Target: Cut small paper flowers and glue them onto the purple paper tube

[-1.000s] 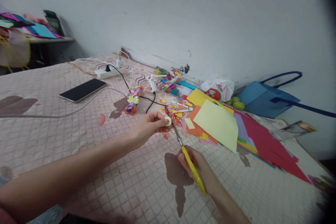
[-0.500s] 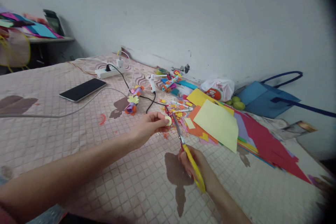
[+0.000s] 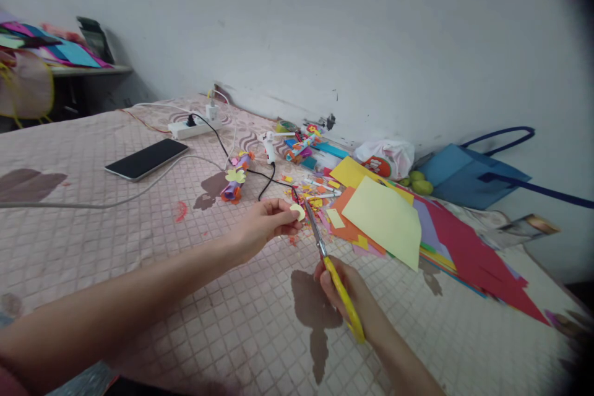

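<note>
My left fingers (image 3: 285, 218) pinch the pale-yellow paper piece (image 3: 299, 212) by one side, seemingly leaving its rim clear for the yellow-handled scissors (image 3: 321, 247), blades just beside it, gripped in my right fingers (image 3: 328, 286); paper scraps (image 3: 317, 203) lie beyond, probably out of the way.

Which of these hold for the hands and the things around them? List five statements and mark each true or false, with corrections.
1. The left hand pinches a small piece of paper. True.
2. The right hand holds the glue gun. False: it holds scissors; the glue gun is beyond the hands.
3. The phone is nearer the person than the power strip. True.
4. The pale yellow sheet lies under the orange sheet. False: it lies on top.
5. The phone's screen is lit. False: it is dark.
</note>
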Demonstrator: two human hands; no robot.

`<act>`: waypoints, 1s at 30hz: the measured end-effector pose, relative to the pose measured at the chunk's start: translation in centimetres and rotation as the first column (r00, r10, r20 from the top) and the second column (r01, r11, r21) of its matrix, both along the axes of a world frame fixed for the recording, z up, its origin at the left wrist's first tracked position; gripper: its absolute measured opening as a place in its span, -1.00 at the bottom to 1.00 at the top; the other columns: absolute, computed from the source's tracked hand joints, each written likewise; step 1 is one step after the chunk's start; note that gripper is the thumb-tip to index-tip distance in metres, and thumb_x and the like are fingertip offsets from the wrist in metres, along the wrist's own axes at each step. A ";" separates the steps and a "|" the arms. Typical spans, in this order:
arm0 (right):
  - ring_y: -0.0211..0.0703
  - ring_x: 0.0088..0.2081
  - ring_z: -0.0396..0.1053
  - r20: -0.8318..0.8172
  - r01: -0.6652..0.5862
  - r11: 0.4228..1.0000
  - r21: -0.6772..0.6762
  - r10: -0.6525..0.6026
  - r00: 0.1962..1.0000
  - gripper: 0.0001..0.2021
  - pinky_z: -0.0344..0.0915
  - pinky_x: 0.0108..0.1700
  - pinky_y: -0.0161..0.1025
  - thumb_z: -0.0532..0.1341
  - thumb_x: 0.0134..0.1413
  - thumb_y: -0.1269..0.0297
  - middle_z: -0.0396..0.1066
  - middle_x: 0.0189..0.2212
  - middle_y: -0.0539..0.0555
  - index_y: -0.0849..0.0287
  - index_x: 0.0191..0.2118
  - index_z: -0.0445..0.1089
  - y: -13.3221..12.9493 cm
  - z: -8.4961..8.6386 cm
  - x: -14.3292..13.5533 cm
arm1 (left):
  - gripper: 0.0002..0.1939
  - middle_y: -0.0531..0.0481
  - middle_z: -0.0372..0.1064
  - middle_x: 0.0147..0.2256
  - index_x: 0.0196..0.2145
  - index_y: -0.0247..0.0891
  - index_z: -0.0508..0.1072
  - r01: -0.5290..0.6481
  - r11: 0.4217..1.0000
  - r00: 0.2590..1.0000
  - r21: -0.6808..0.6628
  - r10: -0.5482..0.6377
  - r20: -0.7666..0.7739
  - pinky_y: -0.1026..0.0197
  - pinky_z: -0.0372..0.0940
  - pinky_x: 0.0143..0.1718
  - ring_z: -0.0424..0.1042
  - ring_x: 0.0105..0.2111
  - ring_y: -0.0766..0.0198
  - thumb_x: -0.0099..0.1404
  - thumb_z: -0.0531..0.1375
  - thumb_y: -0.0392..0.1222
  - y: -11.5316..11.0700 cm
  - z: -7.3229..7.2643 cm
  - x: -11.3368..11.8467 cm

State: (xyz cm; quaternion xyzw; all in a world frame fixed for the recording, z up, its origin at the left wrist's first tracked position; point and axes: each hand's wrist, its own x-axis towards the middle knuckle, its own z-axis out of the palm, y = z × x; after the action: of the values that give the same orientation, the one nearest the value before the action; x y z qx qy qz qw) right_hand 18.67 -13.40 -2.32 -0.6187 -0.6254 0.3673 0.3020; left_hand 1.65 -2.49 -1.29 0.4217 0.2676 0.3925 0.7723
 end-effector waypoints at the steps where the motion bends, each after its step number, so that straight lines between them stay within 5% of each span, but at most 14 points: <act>1: -0.36 -0.62 -0.02 0.008 0.000 1.000 0.006 0.000 1.000 -0.57 -0.08 -0.62 -0.38 0.04 0.01 -0.15 0.05 -0.66 -0.09 0.19 -0.49 0.17 0.0 0.1 0.0 | -0.78 0.01 0.41 -0.50 -0.48 -0.35 0.31 -0.010 1.000 1.000 -0.004 0.010 0.000 0.29 0.29 -0.36 0.39 -0.50 0.41 0.04 0.30 -0.23 0.0 0.0 0.0; 16: -0.36 -0.62 0.01 0.033 -0.030 1.000 0.007 0.030 0.999 -0.63 -0.05 -0.61 -0.38 0.03 0.07 -0.03 0.07 -0.65 -0.08 0.19 -0.52 0.16 0.1 -0.7 0.4 | -0.79 0.00 0.42 -0.47 -0.47 -0.35 0.30 -0.030 1.000 0.999 0.003 0.030 0.025 0.31 0.31 -0.33 0.43 -0.45 0.38 0.06 0.29 -0.24 0.1 -0.1 0.0; 30: -0.38 -0.67 -0.02 -0.061 0.020 0.999 -0.049 -0.023 0.998 -0.55 -0.07 -0.65 -0.38 0.05 -0.01 -0.15 0.04 -0.71 -0.11 0.17 -0.57 0.12 0.1 -0.5 0.1 | -0.79 0.02 0.41 -0.47 -0.47 -0.34 0.30 -0.038 0.999 0.999 0.001 0.038 0.024 0.30 0.30 -0.33 0.42 -0.45 0.39 0.05 0.29 -0.24 0.1 -0.2 0.0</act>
State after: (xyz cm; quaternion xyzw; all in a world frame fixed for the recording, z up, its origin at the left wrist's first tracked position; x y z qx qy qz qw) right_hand 18.74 -13.30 -2.87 -0.6209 -0.6001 0.3980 0.3098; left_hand 1.62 -2.38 -1.48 0.4123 0.2659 0.4122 0.7677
